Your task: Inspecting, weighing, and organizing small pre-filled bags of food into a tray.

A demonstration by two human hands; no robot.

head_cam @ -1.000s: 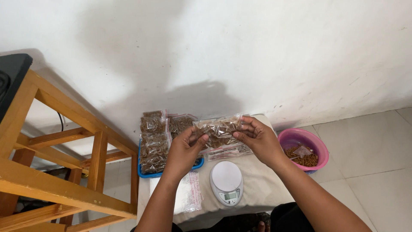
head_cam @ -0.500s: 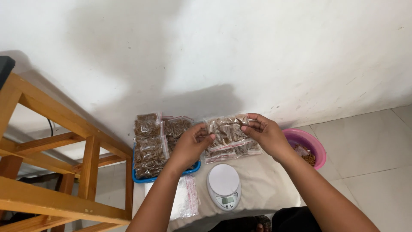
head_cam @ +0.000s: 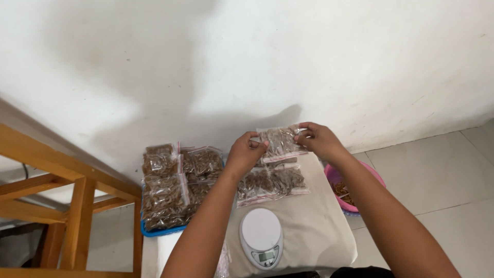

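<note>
Both my hands hold up a small clear plastic bag (head_cam: 280, 142) filled with brown snack pieces, near the white wall. My left hand (head_cam: 246, 152) pinches its left edge and my right hand (head_cam: 316, 139) pinches its upper right corner. Below it, another filled bag (head_cam: 270, 183) lies flat on the cloth-covered stool (head_cam: 319, 226). A white round digital scale (head_cam: 261, 244) sits in front of that bag, close to me.
A blue tray (head_cam: 154, 229) on the left carries several filled bags (head_cam: 167, 185). A pink bowl (head_cam: 337, 177) with brown snacks stands on the tiled floor behind my right arm. A wooden frame (head_cam: 67, 206) stands at the left.
My hands have lifted the bag up and away toward the wall. The camera has tilted, so the stool and tray sit lower and further left in view.
</note>
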